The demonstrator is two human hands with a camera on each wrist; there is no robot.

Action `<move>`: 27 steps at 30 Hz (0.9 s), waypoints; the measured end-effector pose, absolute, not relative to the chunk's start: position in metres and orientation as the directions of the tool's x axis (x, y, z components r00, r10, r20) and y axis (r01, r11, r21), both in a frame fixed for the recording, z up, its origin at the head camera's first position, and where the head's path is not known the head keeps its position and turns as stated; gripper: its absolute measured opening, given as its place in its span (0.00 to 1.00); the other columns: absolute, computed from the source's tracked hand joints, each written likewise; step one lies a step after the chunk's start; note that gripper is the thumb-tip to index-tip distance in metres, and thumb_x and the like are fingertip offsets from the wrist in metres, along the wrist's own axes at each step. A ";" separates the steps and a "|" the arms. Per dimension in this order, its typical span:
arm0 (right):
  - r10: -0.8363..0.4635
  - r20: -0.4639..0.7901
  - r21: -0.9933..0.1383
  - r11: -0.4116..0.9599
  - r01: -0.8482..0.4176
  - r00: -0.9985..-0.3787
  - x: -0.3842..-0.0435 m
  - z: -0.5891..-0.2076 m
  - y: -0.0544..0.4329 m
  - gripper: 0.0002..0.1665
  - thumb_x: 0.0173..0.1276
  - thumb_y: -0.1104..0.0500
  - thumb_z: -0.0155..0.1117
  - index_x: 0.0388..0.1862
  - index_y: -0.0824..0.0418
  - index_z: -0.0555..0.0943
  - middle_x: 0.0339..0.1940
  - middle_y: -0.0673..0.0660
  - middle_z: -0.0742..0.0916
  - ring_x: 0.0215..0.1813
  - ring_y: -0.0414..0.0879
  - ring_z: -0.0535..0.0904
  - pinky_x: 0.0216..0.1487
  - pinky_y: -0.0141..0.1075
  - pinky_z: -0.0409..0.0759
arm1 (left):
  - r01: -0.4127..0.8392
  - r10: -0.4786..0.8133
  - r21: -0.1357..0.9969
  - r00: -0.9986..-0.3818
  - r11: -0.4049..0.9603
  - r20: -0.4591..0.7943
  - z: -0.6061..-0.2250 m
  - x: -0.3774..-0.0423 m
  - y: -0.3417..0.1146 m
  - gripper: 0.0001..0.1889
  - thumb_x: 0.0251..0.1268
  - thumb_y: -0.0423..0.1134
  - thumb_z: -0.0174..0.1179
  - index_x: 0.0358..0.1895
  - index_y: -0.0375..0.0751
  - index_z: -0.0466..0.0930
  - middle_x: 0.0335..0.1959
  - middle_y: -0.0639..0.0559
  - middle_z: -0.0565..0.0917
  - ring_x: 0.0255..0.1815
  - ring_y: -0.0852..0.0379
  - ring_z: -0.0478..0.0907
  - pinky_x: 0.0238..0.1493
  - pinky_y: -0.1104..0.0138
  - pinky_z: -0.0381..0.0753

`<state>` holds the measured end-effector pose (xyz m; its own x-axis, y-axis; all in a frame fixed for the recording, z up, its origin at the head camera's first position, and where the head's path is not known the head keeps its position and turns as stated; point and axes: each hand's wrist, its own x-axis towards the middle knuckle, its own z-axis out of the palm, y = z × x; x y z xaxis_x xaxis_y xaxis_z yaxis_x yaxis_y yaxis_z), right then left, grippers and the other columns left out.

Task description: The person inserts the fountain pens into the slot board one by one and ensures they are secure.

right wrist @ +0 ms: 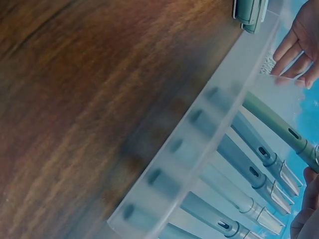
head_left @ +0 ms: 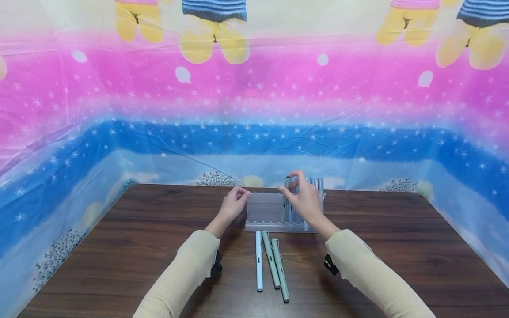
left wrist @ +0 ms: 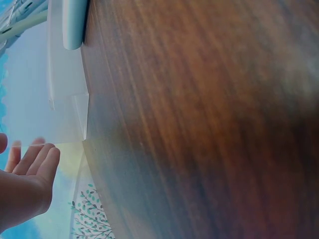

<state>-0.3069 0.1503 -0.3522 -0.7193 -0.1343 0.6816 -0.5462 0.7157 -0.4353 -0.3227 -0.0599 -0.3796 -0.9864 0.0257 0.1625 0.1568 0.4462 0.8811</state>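
A clear plastic pen rack (head_left: 262,206) stands on the table, with several blue and grey-blue pens (right wrist: 239,157) leaning side by side in its right half. My right hand (head_left: 306,198) pinches the upper end of a green fountain pen (right wrist: 271,117), whose lower end sits in the rack just left of the others. At the rack's upper left corner, my left hand (head_left: 233,204) holds the edge between thumb and fingers. In front of the rack lie a pale blue pen (head_left: 259,260) and two green pens (head_left: 271,260), (head_left: 280,271).
The dark wood-grain table (head_left: 119,260) runs back to a patterned cloth backdrop (head_left: 246,137) that surrounds it on the far side and both flanks. Black wrist straps (head_left: 216,264) show below the cream sleeves (head_left: 179,274).
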 end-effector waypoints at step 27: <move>-0.330 0.489 -0.405 0.734 -0.545 -0.807 -0.313 -0.354 0.161 0.31 0.58 0.55 0.62 0.60 0.50 0.65 0.21 0.45 0.76 0.15 0.40 0.66 0.12 0.33 0.62 | 0.139 0.020 0.885 -0.989 0.444 0.145 -0.381 -0.325 -0.059 0.11 0.66 0.42 0.47 0.42 0.36 0.71 0.46 0.40 0.75 0.51 0.45 0.70 0.51 0.55 0.68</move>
